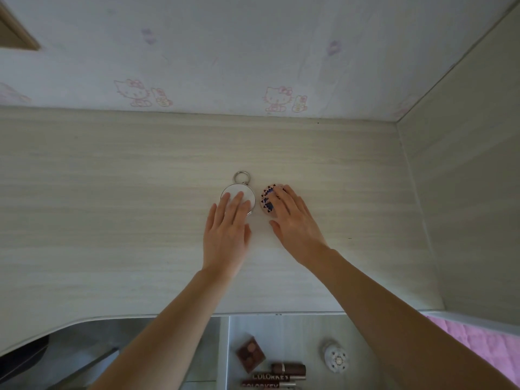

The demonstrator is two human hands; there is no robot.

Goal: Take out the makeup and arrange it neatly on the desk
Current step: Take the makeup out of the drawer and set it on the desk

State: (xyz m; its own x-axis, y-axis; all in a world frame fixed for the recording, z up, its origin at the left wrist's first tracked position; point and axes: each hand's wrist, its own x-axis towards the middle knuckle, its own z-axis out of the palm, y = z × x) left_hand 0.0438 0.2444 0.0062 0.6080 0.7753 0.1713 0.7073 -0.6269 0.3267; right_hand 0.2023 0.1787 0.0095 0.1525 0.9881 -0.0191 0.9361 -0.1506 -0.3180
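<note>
A round white compact (235, 190) with a metal ring on top lies on the pale wood desk (112, 206). My left hand (228, 235) rests flat on it with straight fingers. Right beside it sits a round pink compact (266, 198) with dark heart marks, and my right hand (295, 223) lies over it, fingers extended. Below the desk edge an open drawer (298, 333) holds a brown eyeshadow palette (250, 353), brown lip tubes (281, 374) and a small round white case (336, 358).
A wall with cartoon cat prints (197, 52) backs the desk, and a side panel (464, 192) closes the right. Pink fabric (484, 350) shows at the lower right. A dark shape (22, 358) sits under the desk at the lower left.
</note>
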